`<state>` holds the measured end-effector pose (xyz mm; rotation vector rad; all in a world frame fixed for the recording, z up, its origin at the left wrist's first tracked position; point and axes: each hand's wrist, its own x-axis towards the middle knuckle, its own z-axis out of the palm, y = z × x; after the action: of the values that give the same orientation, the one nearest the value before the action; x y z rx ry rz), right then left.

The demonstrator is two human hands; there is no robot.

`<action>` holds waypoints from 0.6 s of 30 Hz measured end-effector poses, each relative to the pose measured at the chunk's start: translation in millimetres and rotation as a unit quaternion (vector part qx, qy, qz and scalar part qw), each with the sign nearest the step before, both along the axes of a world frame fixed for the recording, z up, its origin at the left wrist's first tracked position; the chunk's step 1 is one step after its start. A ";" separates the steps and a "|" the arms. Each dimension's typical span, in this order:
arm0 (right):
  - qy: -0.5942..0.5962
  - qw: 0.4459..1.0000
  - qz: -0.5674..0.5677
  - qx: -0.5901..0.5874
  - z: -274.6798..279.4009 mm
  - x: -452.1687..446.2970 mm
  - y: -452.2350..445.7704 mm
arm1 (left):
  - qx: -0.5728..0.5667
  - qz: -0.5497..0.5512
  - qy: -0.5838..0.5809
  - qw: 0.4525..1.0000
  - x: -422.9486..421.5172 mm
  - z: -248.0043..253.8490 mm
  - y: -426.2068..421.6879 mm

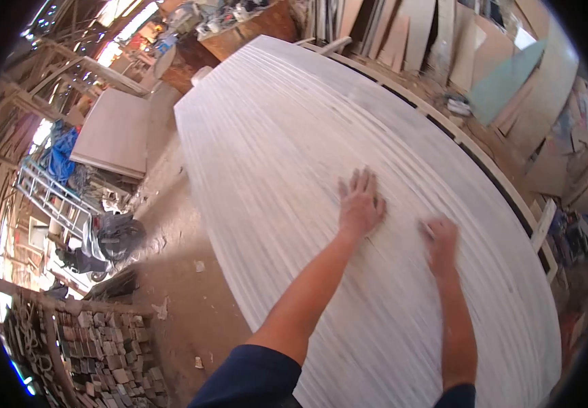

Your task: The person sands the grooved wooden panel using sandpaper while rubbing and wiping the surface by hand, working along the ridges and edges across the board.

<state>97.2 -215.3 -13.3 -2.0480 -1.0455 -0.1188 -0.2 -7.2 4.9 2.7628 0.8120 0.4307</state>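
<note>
One ribbed panel (273, 170), pale, long and broad, lying flat, apparently on a timber frame (458, 131) whose right edge runs beside it; the panel's far end sits near the far end of that edge. Left hand (362, 207): palm down near the panel's middle, fingers spread. Right hand (441, 234): closer to the frame's right edge, blurred, fingers seemingly curled; I cannot tell whether they pinch anything or touch the surface. Handling, by my judgement: heavy and awkward at full length, liable to flex along its run; dry-looking face, so a fair grip, with thin ridges that may chip or splinter. Best hold, I would say: both long edges near the middle, palms underneath; pressure on the ribbed face would only steady it. Not made out: whether I have one grooved sheet or many strips laid side by side, which could slide apart; its thickness; its near end, cut off by the lower border of my view; whatever supports it beneath, hidden by the panel itself.
</note>
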 end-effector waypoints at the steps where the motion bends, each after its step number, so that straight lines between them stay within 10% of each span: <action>1: -0.012 0.999 -0.035 -0.026 8.7 -9.7 -38.5 | -0.006 -0.010 -0.007 1.000 -1.1 2.9 -5.9; 6: -0.049 0.994 -0.090 -0.045 20.0 -25.7 -94.9 | -0.012 -0.010 -0.041 0.999 -3.5 3.4 7.6; 15: -0.041 0.999 0.020 -0.014 -0.3 22.6 175.7 | -0.030 0.002 -0.040 0.999 -3.4 -0.7 7.2; 18: -0.068 0.997 -0.004 -0.038 -8.9 11.7 99.0 | -0.039 -0.001 -0.015 0.999 -8.1 9.9 5.6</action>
<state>108.9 -116.3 -22.2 -2.1377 -1.1411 -0.2276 -8.4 -1.6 14.8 2.6784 0.8001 0.4293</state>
